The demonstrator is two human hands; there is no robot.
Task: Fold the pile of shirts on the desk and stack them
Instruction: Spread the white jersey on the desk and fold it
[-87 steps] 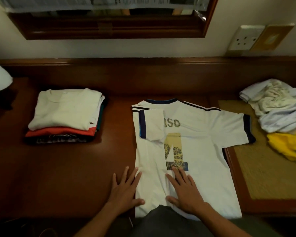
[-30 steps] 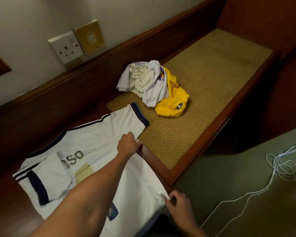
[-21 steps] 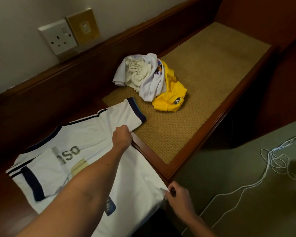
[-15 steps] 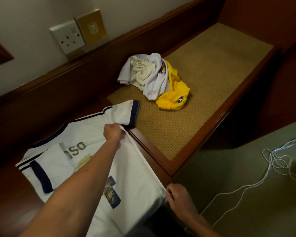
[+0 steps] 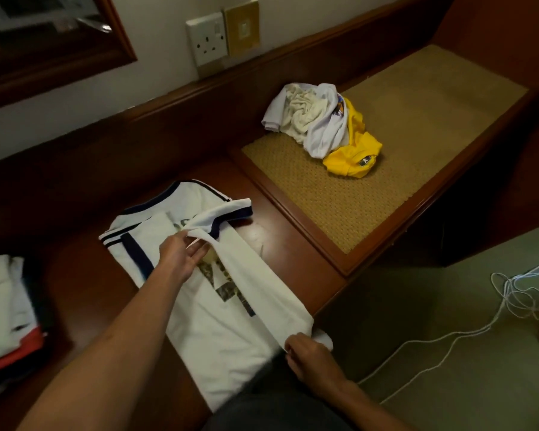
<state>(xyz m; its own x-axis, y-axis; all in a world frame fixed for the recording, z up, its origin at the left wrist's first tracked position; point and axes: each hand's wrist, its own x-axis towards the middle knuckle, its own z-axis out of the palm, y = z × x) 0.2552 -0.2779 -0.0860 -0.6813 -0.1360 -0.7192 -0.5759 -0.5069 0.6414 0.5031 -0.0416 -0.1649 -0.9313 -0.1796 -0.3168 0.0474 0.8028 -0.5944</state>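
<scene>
A white jersey (image 5: 199, 309) with navy trim and a printed number lies back-up on the dark wooden desk (image 5: 280, 244). Its left sleeve is folded in. My left hand (image 5: 182, 255) pinches the right shoulder fold near the sleeve, held above the jersey's middle. My right hand (image 5: 308, 356) pinches the hem corner at the desk's front edge. Between them the right side panel is raised and drawn over the jersey. A stack of folded shirts (image 5: 7, 315) sits at the far left. An unfolded pile of white and yellow shirts (image 5: 321, 126) lies on the woven mat.
The woven mat (image 5: 395, 144) is set in a raised wooden frame to the right of the jersey. A wall socket (image 5: 207, 38) and a mirror frame (image 5: 53, 48) are behind. White cable (image 5: 467, 321) trails over the green floor at right.
Both hands have lifted the jersey's right side and carried it leftward over the jersey's middle. The right sleeve has left the mat's edge. The camera has swung back to the left.
</scene>
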